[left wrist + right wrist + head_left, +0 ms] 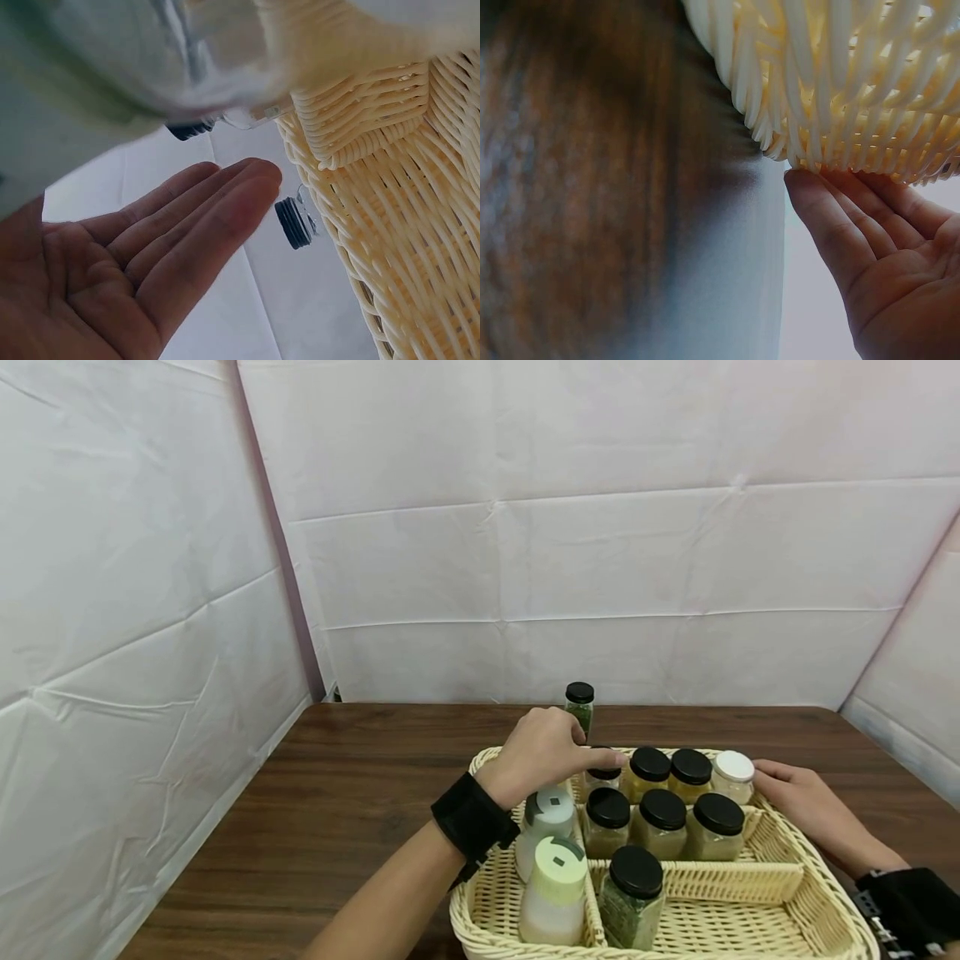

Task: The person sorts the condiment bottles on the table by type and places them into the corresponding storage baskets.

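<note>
A small upright glass jar with a black screw lid and green dried herbs (580, 706) is seen standing on the dark wood-grain desk (360, 793), just beyond the far rim of the cream woven wicker basket (780, 893). Its long axis is vertical. From the left hand (542, 752) it lies at about 1 o'clock, very close; whether the fingertips touch it cannot be told from the head view. In the left wrist view the fingers (202, 225) are shown straight and relaxed, nothing held, with a black lid (294, 223) just past the fingertips. The left hand is clearly the nearer one.

The right hand (806, 802) is laid flat against the basket's right outer wall, at about 4 o'clock from the jar and well apart from it. Its fingers (855, 217) are extended, touching the weave from outside, not curled round anything.

Inside the basket, divided into compartments, two rows of black-lidded square jars with yellowish contents (660, 818) are noted, plus one white-lidded jar (733, 775) at the far right. Two tall pale bottles with light green and white caps (553, 885) stand in the left compartment; one black-lidded jar of green herbs (633, 897) stands in the near middle one.

The desk is enclosed by creased white sheeting (600, 568) on three sides. A black wrist strap (472, 822) is worn on the left forearm.
</note>
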`<state>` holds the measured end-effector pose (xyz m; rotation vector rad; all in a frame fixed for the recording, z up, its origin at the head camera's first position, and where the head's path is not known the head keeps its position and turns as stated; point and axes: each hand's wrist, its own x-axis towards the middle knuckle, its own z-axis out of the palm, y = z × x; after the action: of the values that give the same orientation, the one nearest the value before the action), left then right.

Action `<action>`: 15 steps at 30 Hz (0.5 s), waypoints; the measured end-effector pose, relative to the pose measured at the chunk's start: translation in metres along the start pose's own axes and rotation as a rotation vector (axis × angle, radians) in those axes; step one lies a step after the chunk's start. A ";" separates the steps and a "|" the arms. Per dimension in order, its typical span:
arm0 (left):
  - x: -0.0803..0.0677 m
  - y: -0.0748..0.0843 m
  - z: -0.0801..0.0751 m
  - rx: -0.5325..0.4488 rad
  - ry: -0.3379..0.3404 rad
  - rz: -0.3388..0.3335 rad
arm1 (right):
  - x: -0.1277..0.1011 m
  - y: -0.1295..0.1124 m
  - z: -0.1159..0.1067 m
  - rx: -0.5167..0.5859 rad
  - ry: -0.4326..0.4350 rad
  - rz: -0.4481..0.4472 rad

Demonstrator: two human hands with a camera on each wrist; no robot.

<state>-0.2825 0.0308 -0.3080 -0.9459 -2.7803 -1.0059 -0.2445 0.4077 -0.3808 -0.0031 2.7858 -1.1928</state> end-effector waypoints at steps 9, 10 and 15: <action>0.002 -0.003 -0.004 0.015 0.009 0.002 | 0.002 -0.001 0.003 0.002 0.005 -0.017; 0.003 -0.003 -0.006 0.013 0.014 0.008 | 0.003 -0.001 0.004 0.007 0.006 -0.018; 0.011 -0.006 -0.013 -0.040 0.029 0.019 | 0.004 -0.001 0.005 0.008 0.008 -0.015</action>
<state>-0.2970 0.0248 -0.2985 -0.9530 -2.7324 -1.0673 -0.2483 0.4034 -0.3838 -0.0178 2.7930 -1.2097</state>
